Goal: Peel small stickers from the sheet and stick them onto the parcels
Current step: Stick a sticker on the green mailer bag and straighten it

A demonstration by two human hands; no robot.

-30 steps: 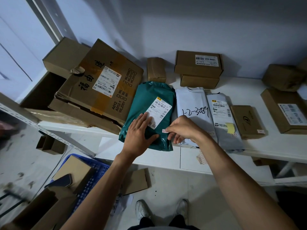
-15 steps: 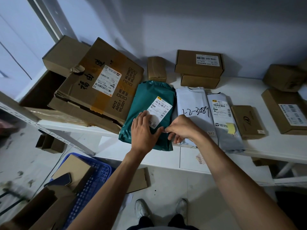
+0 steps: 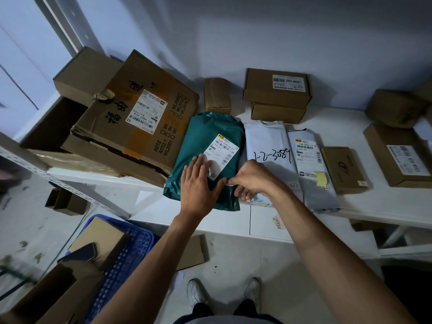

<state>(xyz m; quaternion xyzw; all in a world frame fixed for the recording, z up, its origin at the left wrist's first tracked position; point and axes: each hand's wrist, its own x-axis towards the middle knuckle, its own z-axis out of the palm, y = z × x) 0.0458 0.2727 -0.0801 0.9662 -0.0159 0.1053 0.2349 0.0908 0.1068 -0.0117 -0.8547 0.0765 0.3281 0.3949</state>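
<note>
A green plastic parcel [image 3: 210, 136] with a white shipping label lies on the white shelf [image 3: 385, 202]. My left hand [image 3: 198, 181] rests flat on its near half, fingers straight, partly covering the label. My right hand [image 3: 252, 178] is beside it, fingertips pinching a small sticker [image 3: 230, 182] at the parcel's right edge. To the right lie a white parcel [image 3: 266, 141] marked 1-2-3089 and a grey parcel [image 3: 313, 164], each with a small sticker near its front end. A sticker sheet [image 3: 279, 222] lies on the lower shelf.
A big taped cardboard box [image 3: 131, 127] sits left of the green parcel. Several brown boxes [image 3: 275, 87] line the back wall and right side. Below, a blue plastic crate [image 3: 126, 258] holds cardboard, and more boxes stand on the floor by my feet.
My left hand slid right along the green parcel until its thumb met my right fingertips. My right hand stayed put, still pinching the small sticker at the parcel's edge.
</note>
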